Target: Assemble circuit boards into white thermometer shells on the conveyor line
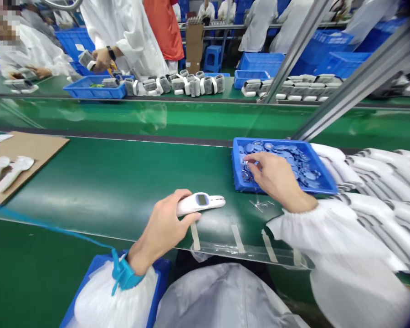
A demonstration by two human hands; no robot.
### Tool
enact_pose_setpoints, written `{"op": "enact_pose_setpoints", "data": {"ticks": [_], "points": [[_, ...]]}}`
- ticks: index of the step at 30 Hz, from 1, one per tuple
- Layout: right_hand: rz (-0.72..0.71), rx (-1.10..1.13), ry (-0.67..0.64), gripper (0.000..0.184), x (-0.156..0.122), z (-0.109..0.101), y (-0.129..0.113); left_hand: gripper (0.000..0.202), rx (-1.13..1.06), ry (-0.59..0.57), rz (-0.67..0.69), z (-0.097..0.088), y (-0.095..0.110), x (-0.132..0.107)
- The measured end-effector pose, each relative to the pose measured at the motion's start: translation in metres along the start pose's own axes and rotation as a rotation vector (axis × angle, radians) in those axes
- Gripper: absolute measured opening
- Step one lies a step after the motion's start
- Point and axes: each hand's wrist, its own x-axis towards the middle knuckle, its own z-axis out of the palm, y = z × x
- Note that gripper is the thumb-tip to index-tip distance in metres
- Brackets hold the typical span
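My left hand (166, 228) is closed around the grip of a white handheld thermometer (201, 202) with a small grey screen, held just above the green bench. My right hand (271, 175) reaches into a shallow blue tray (237, 182) of small blue-grey flat parts (294, 159), its fingers curled down onto the parts at the tray's left side. What the fingertips pinch, if anything, is hidden. A blue wrist strap (123, 273) with a coiled cord sits on my left wrist.
Rows of white thermometer shells (379, 177) lie at the right. A cardboard sheet (37, 150) with two white shells lies at the left. Beyond the green conveyor (191, 118), other people in white coats work beside blue bins (95, 89) and grey parts. A diagonal metal rail (355, 82) crosses above.
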Motion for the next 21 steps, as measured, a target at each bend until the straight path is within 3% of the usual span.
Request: {"op": "enact_pose_setpoints", "data": {"ticks": [2,5,7,9,12,16,18,21], "points": [[-0.030,-0.069,-0.058,0.017,0.014,0.005,0.022,0.039,0.187,0.029,0.083,0.001,-0.001,0.005],[-0.082,-0.086,-0.099,0.007,0.023,0.011,0.031,0.023,0.494,-0.075,0.199,0.010,0.007,0.013],[-0.106,-0.092,-0.098,0.012,0.025,0.012,0.028,0.015,0.590,-0.135,0.191,0.012,0.013,0.017],[-0.113,-0.088,-0.082,0.012,0.025,0.009,0.025,0.016,0.586,-0.125,0.133,0.010,0.013,0.020],[-0.110,-0.070,-0.037,0.022,0.021,-0.004,0.023,0.022,0.347,-0.045,0.014,-0.002,0.000,0.021],[-0.058,0.169,0.006,0.023,0.000,-0.024,0.012,0.033,-0.275,-0.037,-0.106,-0.010,-0.014,0.018],[0.037,0.422,0.012,0.017,-0.018,-0.027,-0.004,0.040,-0.501,-0.083,-0.144,-0.001,-0.008,0.016],[0.220,0.806,0.036,0.021,-0.049,-0.021,-0.037,0.048,-0.670,-0.178,-0.195,0.025,0.014,0.012]]}}
